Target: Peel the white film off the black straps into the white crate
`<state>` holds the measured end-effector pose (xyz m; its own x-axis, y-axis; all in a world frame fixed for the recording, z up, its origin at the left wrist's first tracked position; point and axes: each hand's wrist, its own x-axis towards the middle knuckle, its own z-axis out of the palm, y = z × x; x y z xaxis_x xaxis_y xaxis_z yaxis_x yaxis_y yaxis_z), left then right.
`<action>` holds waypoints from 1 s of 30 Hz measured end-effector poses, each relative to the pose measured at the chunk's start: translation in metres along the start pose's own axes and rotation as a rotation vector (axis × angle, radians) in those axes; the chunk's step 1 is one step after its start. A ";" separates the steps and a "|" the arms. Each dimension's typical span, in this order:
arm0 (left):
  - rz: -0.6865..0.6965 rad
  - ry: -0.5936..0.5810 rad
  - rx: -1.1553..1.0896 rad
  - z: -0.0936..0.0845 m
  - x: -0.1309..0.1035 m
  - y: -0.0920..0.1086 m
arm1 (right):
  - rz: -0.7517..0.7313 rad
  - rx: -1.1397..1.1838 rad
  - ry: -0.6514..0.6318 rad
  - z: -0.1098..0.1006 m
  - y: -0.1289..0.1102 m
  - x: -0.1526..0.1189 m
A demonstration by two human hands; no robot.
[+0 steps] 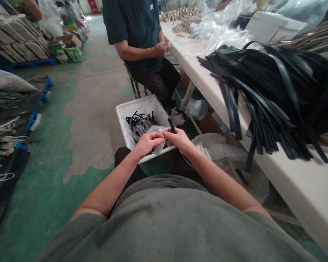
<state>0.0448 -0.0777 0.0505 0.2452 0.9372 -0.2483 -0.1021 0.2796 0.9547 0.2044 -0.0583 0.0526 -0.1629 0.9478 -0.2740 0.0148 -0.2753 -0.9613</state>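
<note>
My left hand (149, 142) pinches the edge of a small clear plastic bag (159, 147) above a white bin. Close against it, my right hand (178, 139) is closed on a black strap (171, 125) whose end sticks up past the thumb, and its fingertips also touch the bag. How far the strap runs inside the hand is hidden. Below both hands, the white bin (121, 118) holds black straps in clear wrapping (139, 123).
A big pile of black straps (262, 83) hangs over the edge of the white table (297, 189) on my right. Ahead sits a co-worker (133, 32) on a stool. Brass-coloured hardware (180, 14) and plastic bags (221, 36) lie farther along the table. Loaded pallets (30, 64) stand left.
</note>
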 end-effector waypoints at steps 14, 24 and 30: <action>-0.059 -0.073 0.164 -0.004 0.010 -0.008 | -0.228 -0.073 0.039 0.008 -0.023 0.030; -0.122 -0.073 0.168 -0.005 0.012 -0.011 | -0.239 -0.062 0.037 0.017 -0.032 0.039; -0.074 -0.108 0.177 -0.007 0.012 -0.012 | -0.261 -0.035 0.051 0.019 -0.043 0.045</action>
<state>0.0423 -0.0688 0.0353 0.3482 0.8852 -0.3085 0.0882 0.2967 0.9509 0.1780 -0.0069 0.0820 -0.1155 0.9932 -0.0171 0.0135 -0.0157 -0.9998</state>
